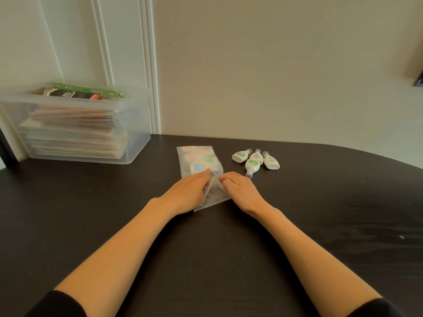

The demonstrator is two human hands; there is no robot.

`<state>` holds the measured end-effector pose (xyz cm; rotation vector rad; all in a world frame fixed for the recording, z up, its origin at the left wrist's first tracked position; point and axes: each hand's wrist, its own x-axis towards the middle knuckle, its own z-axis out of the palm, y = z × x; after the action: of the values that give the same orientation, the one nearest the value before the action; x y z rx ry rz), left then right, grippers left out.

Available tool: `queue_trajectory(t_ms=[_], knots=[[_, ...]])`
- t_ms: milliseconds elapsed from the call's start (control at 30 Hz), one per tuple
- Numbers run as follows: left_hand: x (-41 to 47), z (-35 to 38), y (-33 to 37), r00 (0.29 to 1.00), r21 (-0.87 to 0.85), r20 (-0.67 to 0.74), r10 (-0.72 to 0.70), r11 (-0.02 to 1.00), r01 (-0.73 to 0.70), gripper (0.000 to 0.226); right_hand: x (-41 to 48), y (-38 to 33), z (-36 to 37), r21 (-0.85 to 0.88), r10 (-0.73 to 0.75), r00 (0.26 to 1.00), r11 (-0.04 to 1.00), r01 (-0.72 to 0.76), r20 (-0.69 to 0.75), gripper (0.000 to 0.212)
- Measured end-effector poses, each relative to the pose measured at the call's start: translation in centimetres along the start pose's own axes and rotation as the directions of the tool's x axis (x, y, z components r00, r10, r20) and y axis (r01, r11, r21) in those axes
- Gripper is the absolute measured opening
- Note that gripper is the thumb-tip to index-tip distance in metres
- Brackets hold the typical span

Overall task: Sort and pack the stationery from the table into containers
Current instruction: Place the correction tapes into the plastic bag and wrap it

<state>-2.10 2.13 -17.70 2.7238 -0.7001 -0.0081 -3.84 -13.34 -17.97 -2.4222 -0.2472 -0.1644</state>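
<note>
Roughly midway, we think: our left hand (186, 193) and right hand (241, 191) both pinch the pouch (194, 154) at its near end, some items (198, 168) packed inside, four bottles (256, 160) left unpacked on the tabletop (332, 202).

I am at home: my dark table (320, 213) stands against a plain beige wall (274, 65) beside a white panelled door (68, 42).

I count four loose tapes (253, 165) just right of my fingers (201, 176). One frosted pouch (185, 167) lies under them, with at least four more inside, too blurred to be sure. One bin (75, 143) sits far left.
</note>
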Motion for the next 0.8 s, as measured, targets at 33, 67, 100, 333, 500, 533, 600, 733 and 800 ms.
queue_trajectory(t_ms=[33,67,100,333,500,533,600,733,800], knots=[[0.0,0.0,-0.2,1.000,-0.011,0.000,0.014,1.000,-0.014,0.048,0.1,0.0,0.1,-0.026,0.003,1.000,1.000,-0.003,-0.001,0.036],[-0.1,0.1,-0.4,0.999,-0.008,-0.010,0.032,0.999,-0.032,0.046,0.2,0.0,0.1,-0.038,0.008,1.000,0.999,-0.008,0.001,0.039],[-0.1,0.2,-0.6,0.999,0.010,-0.029,0.046,0.999,-0.045,0.041,0.3,0.1,0.1,-0.047,0.005,1.000,0.999,-0.004,0.011,0.044],[0.4,0.4,-1.2,0.996,0.141,-0.086,-0.004,0.990,0.016,0.031,0.9,0.2,0.1,-0.060,-0.007,0.996,0.998,0.012,0.084,0.045],[0.4,0.0,-1.8,0.972,-0.027,-0.215,-0.096,0.995,0.092,0.035,1.2,0.7,0.0,-0.090,-0.093,0.994,0.992,0.088,-0.052,0.031],[0.3,-0.2,-1.7,0.949,-0.081,-0.295,-0.111,0.993,0.091,0.035,1.2,0.6,-0.1,-0.043,-0.083,0.989,0.996,0.078,-0.120,0.031],[0.4,-0.3,-1.4,0.922,-0.145,-0.371,-0.113,0.987,0.063,0.034,1.4,0.5,-0.1,0.013,-0.098,0.976,0.995,0.103,-0.194,0.035],[1.0,0.5,-1.3,0.973,-0.038,-0.226,-0.051,0.998,0.043,0.038,2.4,1.0,0.8,-0.114,-0.169,0.986,0.979,0.169,0.008,0.045],[1.3,0.6,-1.5,0.977,-0.047,-0.192,-0.091,0.995,0.083,0.043,2.9,1.1,0.9,-0.187,-0.115,0.990,0.974,0.129,0.085,0.040]])
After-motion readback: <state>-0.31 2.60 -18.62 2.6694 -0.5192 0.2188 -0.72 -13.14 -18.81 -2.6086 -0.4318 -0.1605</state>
